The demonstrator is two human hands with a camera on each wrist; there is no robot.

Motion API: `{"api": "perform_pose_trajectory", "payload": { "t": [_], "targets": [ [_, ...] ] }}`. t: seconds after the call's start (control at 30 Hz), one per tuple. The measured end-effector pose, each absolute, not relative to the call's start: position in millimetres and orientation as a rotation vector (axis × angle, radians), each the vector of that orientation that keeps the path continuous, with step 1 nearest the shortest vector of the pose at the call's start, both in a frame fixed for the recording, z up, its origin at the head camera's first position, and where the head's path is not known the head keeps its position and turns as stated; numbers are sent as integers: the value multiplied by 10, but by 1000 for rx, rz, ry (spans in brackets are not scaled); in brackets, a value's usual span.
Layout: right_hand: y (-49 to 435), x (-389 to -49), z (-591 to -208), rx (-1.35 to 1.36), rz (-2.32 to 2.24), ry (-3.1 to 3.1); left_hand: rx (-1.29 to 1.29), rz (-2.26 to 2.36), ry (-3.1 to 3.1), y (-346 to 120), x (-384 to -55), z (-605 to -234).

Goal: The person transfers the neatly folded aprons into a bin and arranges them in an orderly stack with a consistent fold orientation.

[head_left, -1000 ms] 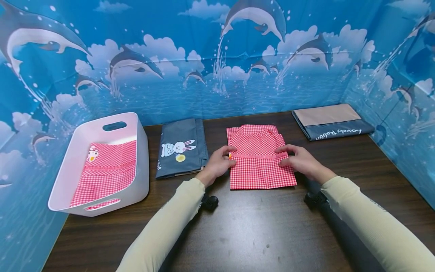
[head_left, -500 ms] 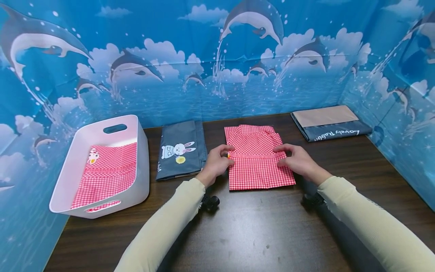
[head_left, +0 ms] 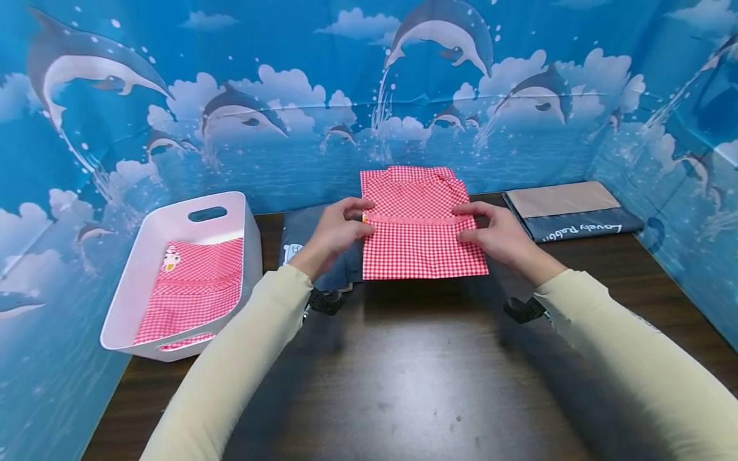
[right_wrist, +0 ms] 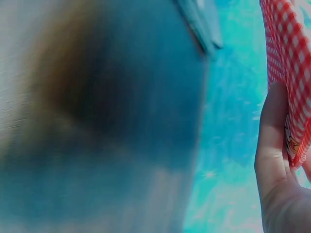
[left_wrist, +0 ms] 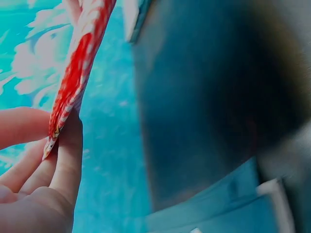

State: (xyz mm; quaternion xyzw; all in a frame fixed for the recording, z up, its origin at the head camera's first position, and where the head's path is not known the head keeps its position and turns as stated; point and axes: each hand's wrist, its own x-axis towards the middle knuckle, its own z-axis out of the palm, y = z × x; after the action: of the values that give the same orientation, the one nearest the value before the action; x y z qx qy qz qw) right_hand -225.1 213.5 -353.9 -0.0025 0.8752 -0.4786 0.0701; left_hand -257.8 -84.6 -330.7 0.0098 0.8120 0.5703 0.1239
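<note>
A folded red-and-white checked cloth (head_left: 423, 250), with a seam band across its middle, is held up off the table in the head view. My left hand (head_left: 334, 229) pinches its left edge, thumb on the near face. On the opposite edge, my right hand (head_left: 498, 234) grips it in the same way. Both wrist views show the cloth edge-on, as a thin stack of layers between thumb and fingers. Behind my left forearm lies a folded dark grey cloth (head_left: 346, 266) with a rabbit print, now partly hidden.
At the left stands a white bin (head_left: 252, 246) with another red checked cloth (head_left: 196, 294) inside. A folded dark and beige cloth (head_left: 576, 214) lettered "Lovely Rabbit" lies at the back right of the brown table (head_left: 403, 365). A dolphin-print curtain (head_left: 323, 83) hangs right behind the table.
Both hands have lifted the red checked cloth from the table and carried it up and slightly left. My left arm now covers part of the dark rabbit-print cloth.
</note>
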Motion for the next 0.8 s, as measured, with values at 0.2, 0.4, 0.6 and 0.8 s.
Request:
{"api": "perform_pose_trajectory", "payload": {
  "t": [0.2, 0.4, 0.6, 0.8],
  "targets": [
    [2044, -2282, -3327, -38, -1447, 2653, -8, 1681, 2363, -951, -2613, -3090],
    [1995, -2295, -3283, -55, -1466, 2640, -34, 1693, 2342, -1010, -2611, -3046],
    [1998, -2296, -3216, -82, -1484, 2661, -15, 1697, 2347, -1015, -2608, -2969],
    [1992, -2312, -3098, -63, -1537, 2645, 2, 1728, 2338, -1003, -2617, -2825]
  ]
}}
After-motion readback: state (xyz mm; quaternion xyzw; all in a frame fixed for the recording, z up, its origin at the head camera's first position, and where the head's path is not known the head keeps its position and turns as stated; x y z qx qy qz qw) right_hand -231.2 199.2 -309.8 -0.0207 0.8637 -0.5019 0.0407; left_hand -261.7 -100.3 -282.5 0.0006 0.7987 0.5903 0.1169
